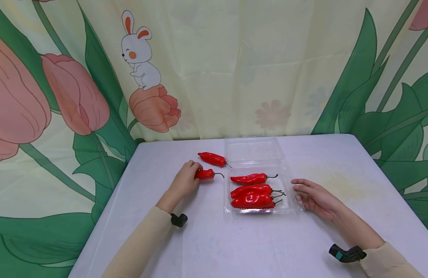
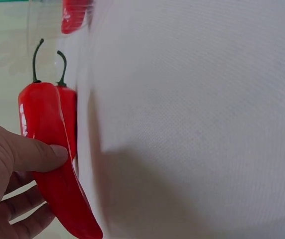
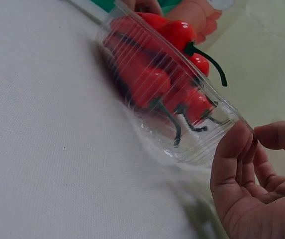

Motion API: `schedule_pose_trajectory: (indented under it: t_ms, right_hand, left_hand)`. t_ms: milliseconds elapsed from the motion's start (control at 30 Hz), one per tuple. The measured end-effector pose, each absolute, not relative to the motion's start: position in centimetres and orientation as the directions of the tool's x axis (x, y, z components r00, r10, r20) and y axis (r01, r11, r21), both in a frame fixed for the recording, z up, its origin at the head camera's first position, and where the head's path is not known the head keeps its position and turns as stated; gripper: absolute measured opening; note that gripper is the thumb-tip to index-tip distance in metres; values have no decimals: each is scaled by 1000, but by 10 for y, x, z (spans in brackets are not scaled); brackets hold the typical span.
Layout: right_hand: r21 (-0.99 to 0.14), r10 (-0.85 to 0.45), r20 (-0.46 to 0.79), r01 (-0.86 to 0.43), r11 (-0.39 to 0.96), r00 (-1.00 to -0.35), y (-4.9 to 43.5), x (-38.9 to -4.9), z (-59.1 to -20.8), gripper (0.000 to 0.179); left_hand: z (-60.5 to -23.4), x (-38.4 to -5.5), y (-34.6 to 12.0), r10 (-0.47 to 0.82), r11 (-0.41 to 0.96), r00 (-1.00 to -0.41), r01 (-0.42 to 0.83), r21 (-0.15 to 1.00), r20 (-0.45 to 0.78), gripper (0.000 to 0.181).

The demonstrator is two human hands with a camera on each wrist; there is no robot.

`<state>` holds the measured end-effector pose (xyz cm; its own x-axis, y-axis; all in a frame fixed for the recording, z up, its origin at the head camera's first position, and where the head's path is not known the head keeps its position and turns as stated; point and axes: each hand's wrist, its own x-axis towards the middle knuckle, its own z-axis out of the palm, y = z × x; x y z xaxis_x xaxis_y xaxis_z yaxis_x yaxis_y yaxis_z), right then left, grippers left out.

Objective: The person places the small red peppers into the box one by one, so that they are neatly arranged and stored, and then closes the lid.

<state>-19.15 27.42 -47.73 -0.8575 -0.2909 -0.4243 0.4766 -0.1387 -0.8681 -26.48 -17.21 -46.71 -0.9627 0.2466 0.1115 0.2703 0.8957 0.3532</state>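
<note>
A red chili pepper [image 1: 207,174] with a curved green stem is gripped by my left hand [image 1: 184,179], left of the tray. In the left wrist view the thumb lies across this pepper [image 2: 48,117], with fingers behind it. Another red pepper [image 1: 213,159] lies on the table just beyond. The clear plastic clamshell box [image 1: 287,173] stands with several red peppers [image 1: 252,200] in its base, stems pointing right. My right hand [image 1: 316,199] is at the box's right edge; the right wrist view shows its thumb and fingers [image 3: 234,142] pinching the rim.
The box's transparent lid [image 1: 253,151] lies folded back toward the far table edge. A white cloth [image 1: 214,243] covers the table. Behind it hangs a curtain [image 1: 214,69] printed with tulips and a rabbit. A black wrist camera [image 1: 347,253] sits on the right wrist.
</note>
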Motion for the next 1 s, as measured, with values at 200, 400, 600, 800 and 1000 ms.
schedule_pose_trajectory:
  t_ms: [200,400,600,800,1000]
  right_hand:
    - [-869,-290,-424,475,-136,-858,274,-192,-479,37]
    - [-868,-295,-423,477,-140,-857,274,-192,-478,35]
    - [-869,-294,-423,475,-135,-857,275,-192,-478,36]
    - [-870,-283,-427,475,-129,-859,275,-192,-478,39]
    - [-870,-292,-422,474,-135,-858,274,-193,-478,35]
  left_hand:
    - [-463,-265,-171,236,892,-964,265,366,124,44]
    - [-461,-266,-171,232,891,-964,264,370,130,44]
    - [-459,-266,-173,217,893,-966,254,373,138,45]
    - [-458,-266,-172,233,892,-958,280,356,167,44]
    - [-456,-267,-168,247,880,-949,304,364,194,45]
